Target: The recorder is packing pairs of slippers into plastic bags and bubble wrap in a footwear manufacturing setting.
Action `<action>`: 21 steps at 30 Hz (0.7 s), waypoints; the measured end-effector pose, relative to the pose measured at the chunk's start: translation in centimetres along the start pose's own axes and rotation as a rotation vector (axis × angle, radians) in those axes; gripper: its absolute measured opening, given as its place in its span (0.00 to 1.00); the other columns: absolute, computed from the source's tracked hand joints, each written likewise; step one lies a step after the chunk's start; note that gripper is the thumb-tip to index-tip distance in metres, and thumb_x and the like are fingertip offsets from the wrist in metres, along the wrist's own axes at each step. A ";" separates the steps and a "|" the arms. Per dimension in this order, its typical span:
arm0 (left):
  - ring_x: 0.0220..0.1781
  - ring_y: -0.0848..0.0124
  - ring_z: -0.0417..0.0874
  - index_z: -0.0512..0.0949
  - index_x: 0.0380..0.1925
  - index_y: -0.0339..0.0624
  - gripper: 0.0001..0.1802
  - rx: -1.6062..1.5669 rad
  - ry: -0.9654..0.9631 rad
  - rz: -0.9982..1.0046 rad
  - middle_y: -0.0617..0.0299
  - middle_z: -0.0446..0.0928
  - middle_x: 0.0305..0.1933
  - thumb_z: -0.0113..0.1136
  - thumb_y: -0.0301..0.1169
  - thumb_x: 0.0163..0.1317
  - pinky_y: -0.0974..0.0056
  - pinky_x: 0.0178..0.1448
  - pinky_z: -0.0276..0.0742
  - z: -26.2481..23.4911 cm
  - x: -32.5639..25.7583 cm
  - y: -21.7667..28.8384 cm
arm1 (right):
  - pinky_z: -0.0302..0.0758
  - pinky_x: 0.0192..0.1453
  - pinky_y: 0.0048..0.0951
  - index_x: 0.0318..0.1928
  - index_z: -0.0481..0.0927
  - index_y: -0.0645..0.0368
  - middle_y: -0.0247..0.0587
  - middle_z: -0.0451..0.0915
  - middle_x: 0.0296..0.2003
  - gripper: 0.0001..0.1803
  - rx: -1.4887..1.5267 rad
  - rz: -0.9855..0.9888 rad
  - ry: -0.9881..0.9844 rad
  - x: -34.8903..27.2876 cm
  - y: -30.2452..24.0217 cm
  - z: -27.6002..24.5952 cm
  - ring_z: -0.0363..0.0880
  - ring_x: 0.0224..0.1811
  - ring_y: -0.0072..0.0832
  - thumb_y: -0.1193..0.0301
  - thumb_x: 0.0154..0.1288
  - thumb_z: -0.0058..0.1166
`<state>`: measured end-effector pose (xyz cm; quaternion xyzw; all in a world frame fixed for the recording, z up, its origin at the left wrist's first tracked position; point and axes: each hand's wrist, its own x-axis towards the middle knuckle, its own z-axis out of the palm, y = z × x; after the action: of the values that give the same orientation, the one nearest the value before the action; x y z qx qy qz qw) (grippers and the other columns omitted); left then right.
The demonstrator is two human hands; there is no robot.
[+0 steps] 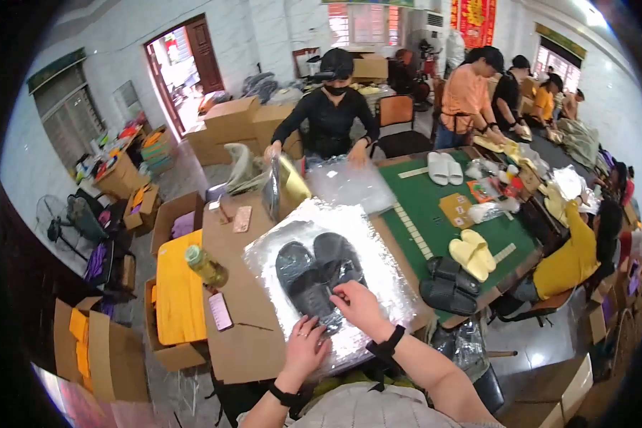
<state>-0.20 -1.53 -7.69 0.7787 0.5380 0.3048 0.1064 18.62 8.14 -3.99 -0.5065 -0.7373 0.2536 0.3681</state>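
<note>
Tabletop [246, 349] carries silver sheeting [389, 299]; black slippers [301, 274] lie mid-sheeting in clear film [348, 271]. Left hand [307, 348] at sheeting's near-left edge, fingers loosely apart; right hand [360, 305] over sheeting's near half, fingertips bunched, can't tell if gripping. Best: steady film left, pinch lightly right, keep creases flat. Tabletop matte brown, sheeting shiny, crinkly; film glossy; slippers rounded.

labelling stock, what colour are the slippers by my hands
The slippers look black, best in head view.
</note>
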 end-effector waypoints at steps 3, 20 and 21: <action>0.67 0.47 0.71 0.81 0.49 0.42 0.19 0.026 0.008 -0.028 0.50 0.76 0.62 0.67 0.35 0.59 0.47 0.69 0.70 -0.3 -0.7 -0.1 | 0.81 0.42 0.40 0.42 0.77 0.62 0.46 0.79 0.35 0.21 -0.235 -0.016 0.053 1.3 -0.5 4.8 0.83 0.39 0.44 0.56 0.64 0.64; 0.65 0.49 0.73 0.81 0.51 0.45 0.20 -0.057 -0.095 0.130 0.54 0.76 0.60 0.68 0.35 0.58 0.49 0.68 0.71 -1.5 0.2 -1.3 | 0.80 0.35 0.50 0.36 0.78 0.60 0.50 0.83 0.28 0.12 -0.338 0.121 0.069 6.7 1.4 8.9 0.84 0.29 0.49 0.63 0.65 0.53; 0.65 0.49 0.73 0.81 0.51 0.45 0.20 -0.067 -0.117 0.151 0.54 0.76 0.60 0.68 0.35 0.58 0.49 0.68 0.71 -1.8 0.6 -1.1 | 0.79 0.35 0.49 0.34 0.78 0.60 0.50 0.83 0.28 0.12 -0.297 0.085 0.125 6.6 1.8 8.4 0.84 0.30 0.49 0.63 0.64 0.53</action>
<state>-1.99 -0.85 -6.61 0.8294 0.4603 0.2836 0.1405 11.44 14.96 -8.45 -0.6010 -0.7201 0.1252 0.3234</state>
